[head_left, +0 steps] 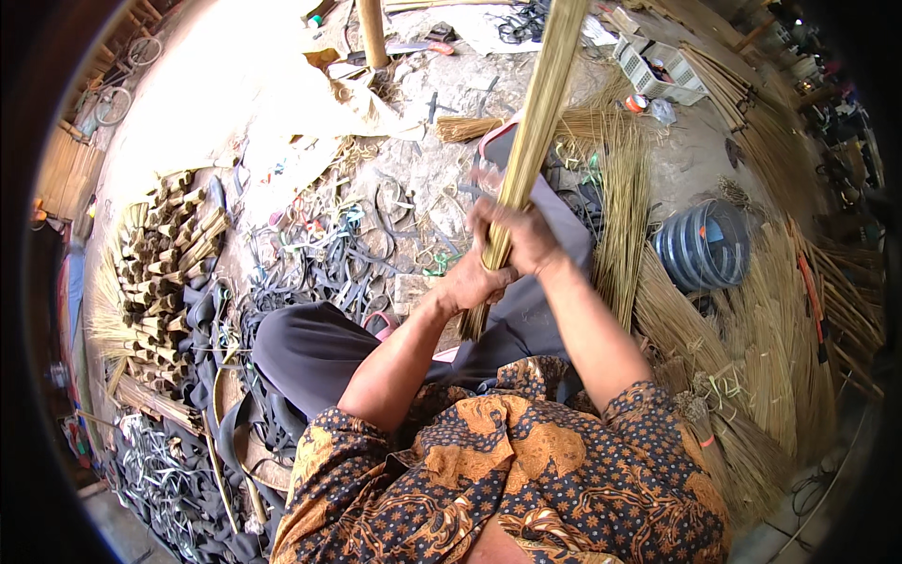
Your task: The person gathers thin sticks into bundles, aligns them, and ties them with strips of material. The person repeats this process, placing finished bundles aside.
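Above dark-trousered legs point(315, 355), a long, straight bundle of thin yellow-green sticks point(545, 101), darker at its lower end, slants away, the left hand point(474, 283) clasped around it low and the right hand point(524, 236), slightly blurred, gripping just above.

And we're in a craft workshop, clearly: stalk bundles point(164, 282) piled on our left, loose stalks point(770, 348) heaped right, dark strips point(329, 263) strewn between, a pale crate point(646, 83) far right!
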### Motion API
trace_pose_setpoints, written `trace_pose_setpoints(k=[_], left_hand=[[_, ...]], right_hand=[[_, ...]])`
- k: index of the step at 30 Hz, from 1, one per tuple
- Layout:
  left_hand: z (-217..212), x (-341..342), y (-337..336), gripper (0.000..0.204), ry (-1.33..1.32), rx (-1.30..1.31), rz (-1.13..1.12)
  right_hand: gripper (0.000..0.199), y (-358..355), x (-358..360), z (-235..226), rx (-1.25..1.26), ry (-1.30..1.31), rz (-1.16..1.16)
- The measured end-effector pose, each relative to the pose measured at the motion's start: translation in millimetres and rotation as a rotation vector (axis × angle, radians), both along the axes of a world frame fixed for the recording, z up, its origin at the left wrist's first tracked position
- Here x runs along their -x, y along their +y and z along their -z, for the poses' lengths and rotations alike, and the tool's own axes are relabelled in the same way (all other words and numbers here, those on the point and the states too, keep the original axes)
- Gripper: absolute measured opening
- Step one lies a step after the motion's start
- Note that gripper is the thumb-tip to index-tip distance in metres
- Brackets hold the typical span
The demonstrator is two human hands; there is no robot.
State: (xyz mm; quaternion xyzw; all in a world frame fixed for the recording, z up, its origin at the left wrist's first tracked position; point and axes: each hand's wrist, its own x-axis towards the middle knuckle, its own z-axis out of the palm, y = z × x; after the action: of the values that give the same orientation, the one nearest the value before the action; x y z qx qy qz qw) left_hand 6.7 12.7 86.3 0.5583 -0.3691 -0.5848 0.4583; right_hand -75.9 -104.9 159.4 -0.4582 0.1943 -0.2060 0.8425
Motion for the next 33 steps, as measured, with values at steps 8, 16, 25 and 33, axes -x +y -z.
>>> trace_pose_setpoints(k=[8,16,25,33], left_hand=[[-41.5,24.1,-0.5,0.024,-0.442,-0.062,-0.308],[-25.5,24.9,4.0,0.024,-0.382,-0.156,-0.258],[-29.0,-0.2,11.8,0.019,-0.012,-0.139,-0.041],[-28.8,-4.8,17.3,0.029,-0.556,-0.013,-0.213]], right_hand=[[0.024,7.4,-10.0,11.6,-0.042,0.077,0.193],[0.026,12.2,-10.7,14.1,-0.143,0.167,0.230],[0.038,10.9,-15.8,29.9,-0.325,0.122,0.228],[0.023,16.7,-44.5,26.4,-0.197,0.248,0.312]])
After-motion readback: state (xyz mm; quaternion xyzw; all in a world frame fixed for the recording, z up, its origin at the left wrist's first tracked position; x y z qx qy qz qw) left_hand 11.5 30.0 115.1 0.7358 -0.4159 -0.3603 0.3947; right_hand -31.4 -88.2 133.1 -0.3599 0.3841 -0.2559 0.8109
